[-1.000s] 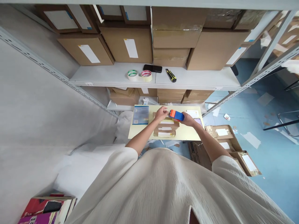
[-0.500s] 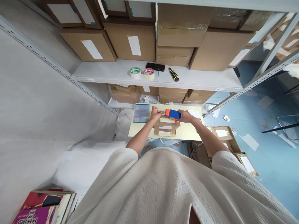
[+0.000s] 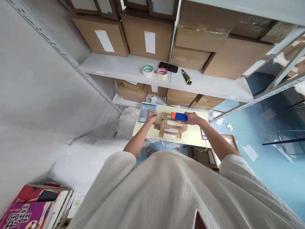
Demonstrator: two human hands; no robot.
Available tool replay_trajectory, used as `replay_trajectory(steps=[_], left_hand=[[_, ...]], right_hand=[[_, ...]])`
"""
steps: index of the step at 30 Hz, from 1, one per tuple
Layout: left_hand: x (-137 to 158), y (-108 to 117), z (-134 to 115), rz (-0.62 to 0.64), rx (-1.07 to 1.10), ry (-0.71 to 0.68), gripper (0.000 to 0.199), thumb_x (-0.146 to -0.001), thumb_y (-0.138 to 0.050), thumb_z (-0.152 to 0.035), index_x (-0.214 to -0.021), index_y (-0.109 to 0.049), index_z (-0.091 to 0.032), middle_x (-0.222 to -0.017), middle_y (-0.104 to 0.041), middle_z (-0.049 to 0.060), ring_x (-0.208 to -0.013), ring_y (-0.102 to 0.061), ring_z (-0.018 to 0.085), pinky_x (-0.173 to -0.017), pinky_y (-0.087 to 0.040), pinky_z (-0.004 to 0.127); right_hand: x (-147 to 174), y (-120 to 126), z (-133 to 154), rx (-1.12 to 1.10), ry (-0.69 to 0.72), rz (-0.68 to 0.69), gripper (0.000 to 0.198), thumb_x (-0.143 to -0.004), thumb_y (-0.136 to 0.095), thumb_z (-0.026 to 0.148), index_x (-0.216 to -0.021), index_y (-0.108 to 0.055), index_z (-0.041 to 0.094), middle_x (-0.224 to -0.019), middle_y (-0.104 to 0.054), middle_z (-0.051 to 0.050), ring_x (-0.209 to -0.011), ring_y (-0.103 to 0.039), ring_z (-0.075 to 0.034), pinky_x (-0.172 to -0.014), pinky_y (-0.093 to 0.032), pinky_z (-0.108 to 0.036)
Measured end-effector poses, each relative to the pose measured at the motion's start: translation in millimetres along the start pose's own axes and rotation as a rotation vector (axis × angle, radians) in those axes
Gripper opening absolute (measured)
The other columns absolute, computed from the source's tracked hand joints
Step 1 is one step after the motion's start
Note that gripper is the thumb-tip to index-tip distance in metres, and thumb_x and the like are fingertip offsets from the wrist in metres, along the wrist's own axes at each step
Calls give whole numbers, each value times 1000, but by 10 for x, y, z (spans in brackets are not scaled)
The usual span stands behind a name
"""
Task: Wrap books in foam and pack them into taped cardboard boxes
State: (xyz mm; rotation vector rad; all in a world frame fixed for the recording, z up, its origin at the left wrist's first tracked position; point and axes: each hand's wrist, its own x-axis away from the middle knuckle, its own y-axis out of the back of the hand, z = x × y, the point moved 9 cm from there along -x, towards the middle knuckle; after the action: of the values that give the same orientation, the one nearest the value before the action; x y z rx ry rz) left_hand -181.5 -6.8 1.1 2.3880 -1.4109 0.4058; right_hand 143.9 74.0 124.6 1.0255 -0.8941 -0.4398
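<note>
My right hand (image 3: 192, 118) is wrapped round the back of a blue tape dispenser (image 3: 180, 117) with an orange front end. The dispenser lies sideways over the far part of some small cardboard boxes (image 3: 169, 134) with white labels, which sit together on a pale yellow table (image 3: 148, 132). Left of the boxes, my left hand (image 3: 152, 116) has its fingers pinched together; whatever is between them is too small to make out. Beside and partly under that hand lies a blue clear plastic sleeve (image 3: 144, 112). A brown flap (image 3: 156, 126) shows at the boxes' left end.
Behind the table, a grey shelf (image 3: 133, 65) carries two tape rolls (image 3: 148, 70), a black phone (image 3: 168, 67), a yellow-black utility knife (image 3: 186, 77) and large cardboard boxes (image 3: 149, 35). Another phone (image 3: 204, 134) with a white cable lies at the table's right edge. Books (image 3: 28, 210) stand lower left.
My left hand has moved left, away from the orange end of the dispenser and over the plastic sleeve's edge. The right hand still holds the dispenser. The view has shifted slightly.
</note>
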Motion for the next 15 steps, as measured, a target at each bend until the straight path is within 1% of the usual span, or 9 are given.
replay_trajectory(steps=[3, 6, 9, 12, 15], left_hand=[[-6, 61, 19, -24, 23, -2, 51, -82, -80, -10, -119, -51, -29, -78, -68, -8, -71, -69, 16, -79, -55, 31], [-4, 90, 106, -31, 44, 33, 50, -82, -81, -10, -119, -52, -29, -78, -67, -7, -74, -71, 17, -82, -56, 32], [-11, 93, 250, -20, 79, 74, 51, -80, -82, -11, -118, -52, -28, -77, -68, -7, -76, -72, 18, -82, -55, 32], [-39, 60, 420, -15, 124, 93, 52, -79, -83, -12, -117, -52, -29, -76, -67, -8, -74, -70, 17, -80, -54, 31], [-72, -13, 565, -16, 140, 66, 50, -79, -82, -13, -115, -52, -29, -73, -63, -11, -72, -68, 16, -80, -54, 29]], right_hand=[[-75, 21, 75, 36, 1, 13, 48, -91, -82, 54, -124, -65, 24, -117, -83, -16, -109, -77, -37, -107, -47, -45], [-158, 1, 158, 80, 3, 35, 42, -91, -81, 45, -123, -65, 23, -118, -83, -16, -111, -77, -36, -110, -45, -45], [-217, -33, 198, 107, -8, 63, 43, -89, -81, 41, -124, -64, 23, -119, -82, -15, -112, -76, -36, -112, -43, -45], [-254, -69, 218, 147, -24, 94, 45, -89, -80, 39, -127, -63, 23, -120, -82, -15, -112, -76, -36, -111, -43, -46], [-277, -98, 246, 193, -35, 119, 45, -89, -80, 39, -128, -63, 22, -123, -82, -16, -115, -76, -37, -110, -45, -46]])
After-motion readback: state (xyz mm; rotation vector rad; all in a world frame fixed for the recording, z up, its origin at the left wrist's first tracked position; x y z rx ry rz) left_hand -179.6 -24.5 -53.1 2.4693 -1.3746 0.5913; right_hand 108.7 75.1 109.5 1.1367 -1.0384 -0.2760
